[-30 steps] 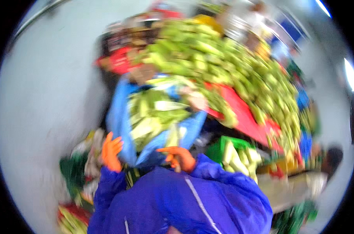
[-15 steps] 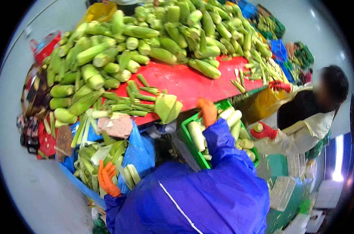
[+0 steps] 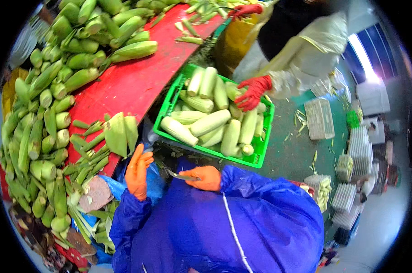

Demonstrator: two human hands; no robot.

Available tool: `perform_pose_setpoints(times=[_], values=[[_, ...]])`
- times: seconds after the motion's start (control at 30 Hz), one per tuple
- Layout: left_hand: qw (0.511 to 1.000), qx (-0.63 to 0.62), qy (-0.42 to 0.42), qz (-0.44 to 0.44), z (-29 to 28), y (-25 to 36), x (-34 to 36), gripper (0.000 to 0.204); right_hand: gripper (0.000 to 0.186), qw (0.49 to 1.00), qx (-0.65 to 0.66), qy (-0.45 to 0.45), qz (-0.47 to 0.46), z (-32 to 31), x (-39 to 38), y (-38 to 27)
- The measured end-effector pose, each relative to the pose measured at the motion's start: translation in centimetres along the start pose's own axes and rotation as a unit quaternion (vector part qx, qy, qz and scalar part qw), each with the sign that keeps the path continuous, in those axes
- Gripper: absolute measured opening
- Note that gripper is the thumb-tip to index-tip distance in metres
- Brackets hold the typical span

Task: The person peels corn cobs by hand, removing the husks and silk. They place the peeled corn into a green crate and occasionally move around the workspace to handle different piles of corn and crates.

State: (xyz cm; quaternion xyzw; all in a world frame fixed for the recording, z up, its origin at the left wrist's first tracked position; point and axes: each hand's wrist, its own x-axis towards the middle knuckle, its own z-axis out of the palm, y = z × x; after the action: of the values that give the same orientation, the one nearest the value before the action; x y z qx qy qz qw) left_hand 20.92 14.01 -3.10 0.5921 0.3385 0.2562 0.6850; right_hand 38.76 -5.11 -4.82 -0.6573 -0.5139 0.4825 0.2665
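My left hand (image 3: 137, 174), in an orange glove, is raised near the red table's front edge. Its fingers stretch upward and hold nothing. Close in front of my blue sleeves, my right hand (image 3: 206, 178), also gloved in orange, is wrapped round a small knife (image 3: 182, 175) whose curved blade points left toward the other hand. Beyond my right hand stands a green crate (image 3: 260, 160) of husked, pale corn ears (image 3: 211, 123). A few loose husk leaves (image 3: 116, 135) lie on the table's corner beyond my left hand.
Unhusked corn (image 3: 47, 113) is heaped on the red table (image 3: 124, 86) at the left, with cut stalks by the edge. A co-worker's red-gloved hand (image 3: 255, 93) reaches into the crate from the far right. A clear tray (image 3: 319, 119) lies on the green floor.
The view has turned right. My right hand has come back from the crate to my front, its knife now showing. My left hand has left the husk bin. The co-worker's hand has reached into the crate.
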Motion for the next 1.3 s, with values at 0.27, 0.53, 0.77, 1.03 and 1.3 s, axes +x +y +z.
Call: perform_pose_setpoints(times=[0.27,0.53,0.77,1.03,1.3], values=[[0.990,-0.033,-0.121,-0.065,8.1,-4.7,5.4,0.039,0.039,0.961,0.108,0.202,0.156,1.1,-11.5,1.6],[0.981,0.150,-0.090,-0.085,8.1,-11.4,14.8,0.052,0.037,0.892,0.269,0.325,0.163,1.9,-18.3,5.9],[0.940,0.336,-0.037,-0.041,7.8,-15.3,21.5,0.062,0.036,0.870,0.218,0.389,0.213,3.2,-22.9,8.8],[0.831,0.545,-0.084,-0.072,12.2,-15.3,29.8,0.071,0.039,0.770,0.308,0.468,0.306,8.1,-22.3,8.7],[0.931,0.268,-0.172,-0.177,3.9,-33.1,42.7,0.056,0.040,0.750,0.355,0.409,0.379,8.8,-17.6,5.0]])
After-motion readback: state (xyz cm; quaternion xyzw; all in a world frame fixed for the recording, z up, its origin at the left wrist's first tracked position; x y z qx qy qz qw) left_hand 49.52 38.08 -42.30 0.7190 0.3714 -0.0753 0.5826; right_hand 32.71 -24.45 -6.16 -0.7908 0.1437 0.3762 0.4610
